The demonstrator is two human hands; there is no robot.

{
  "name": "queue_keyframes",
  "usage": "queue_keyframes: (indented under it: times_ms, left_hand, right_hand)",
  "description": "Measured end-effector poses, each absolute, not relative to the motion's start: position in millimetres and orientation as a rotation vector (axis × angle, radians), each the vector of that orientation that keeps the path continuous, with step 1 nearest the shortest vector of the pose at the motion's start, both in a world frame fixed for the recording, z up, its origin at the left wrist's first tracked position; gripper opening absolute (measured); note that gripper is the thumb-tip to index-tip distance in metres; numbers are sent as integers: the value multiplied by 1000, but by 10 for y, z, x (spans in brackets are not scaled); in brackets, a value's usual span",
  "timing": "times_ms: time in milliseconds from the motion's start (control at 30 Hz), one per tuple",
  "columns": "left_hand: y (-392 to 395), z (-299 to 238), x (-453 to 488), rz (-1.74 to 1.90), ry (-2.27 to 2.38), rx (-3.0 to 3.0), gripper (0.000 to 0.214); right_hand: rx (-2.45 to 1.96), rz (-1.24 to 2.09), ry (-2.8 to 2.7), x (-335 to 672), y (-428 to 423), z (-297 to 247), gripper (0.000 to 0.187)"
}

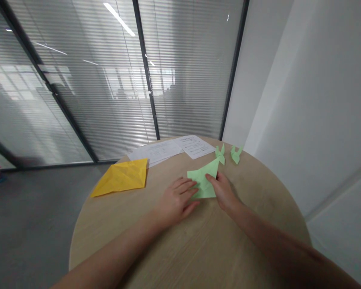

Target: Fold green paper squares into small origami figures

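A light green paper (203, 176), partly folded, lies on the round wooden table (180, 249). My left hand (178, 199) rests flat on the table with its fingers stretched out and their tips on the paper's left edge. My right hand (223, 191) is on the paper's right side, its fingers curled and pressing down on a fold, thumb and forefinger at the paper's middle. One corner of the green paper points up toward the far right.
A creased yellow paper (123, 176) lies at the table's left. White printed sheets (174, 149) sit at the far edge. Two small green folded figures (220, 154) (236, 154) stand at the far right. Glass partitions with blinds are behind; a white wall is to the right.
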State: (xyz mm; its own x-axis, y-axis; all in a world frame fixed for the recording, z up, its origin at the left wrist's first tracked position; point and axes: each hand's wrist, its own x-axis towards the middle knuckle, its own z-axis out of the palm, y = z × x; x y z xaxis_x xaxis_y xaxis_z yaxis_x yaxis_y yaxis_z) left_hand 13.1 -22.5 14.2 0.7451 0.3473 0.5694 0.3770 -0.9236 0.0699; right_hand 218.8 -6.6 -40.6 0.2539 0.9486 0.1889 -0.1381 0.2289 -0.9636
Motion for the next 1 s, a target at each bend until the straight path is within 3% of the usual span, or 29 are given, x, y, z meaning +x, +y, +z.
queue_keyframes:
  times_ms: [167, 467, 833, 1000]
  left_hand:
    - [-223, -7, 205, -838, -769, -3009, 43]
    - [-170, 26, 156, -1105, -1132, -3064, 63]
    - [-26, -25, 172, -1595, -1591, -3089, 40]
    - [95, 43, 106, -2133, -1978, -2906, 35]
  right_hand:
    - [-966, 1236, -860, 2079, -149, -298, 40]
    - [-820, 1524, -984, 2020, -308, -168, 37]
    - [-952, 1361, -1294, 1995, -304, -286, 38]
    - [-1065, 1139, -1262, 2022, -257, -288, 32]
